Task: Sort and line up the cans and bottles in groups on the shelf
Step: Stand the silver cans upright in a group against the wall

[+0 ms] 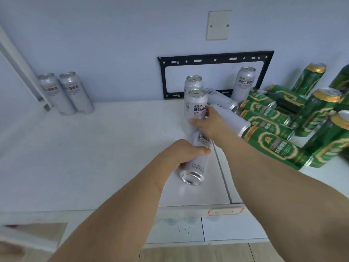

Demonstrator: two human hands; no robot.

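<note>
Head view: each hand (184, 151) grips a silver can (195, 108).

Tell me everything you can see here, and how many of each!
Silver cans, upright: five, silver-white; two at back left by the wall, one against the bracket, one behind the gripped one.
Silver cans, lying: three; two by the green pile, one in the left hand.
Green cans: a jumbled pile, green and gold, at right; count unclear.
Shelf: one, white.
Bracket: one, black, on wall.
Wall plate: one, cream.
Left hand: grips the lying can.
Right hand: grips an upright can.
</note>
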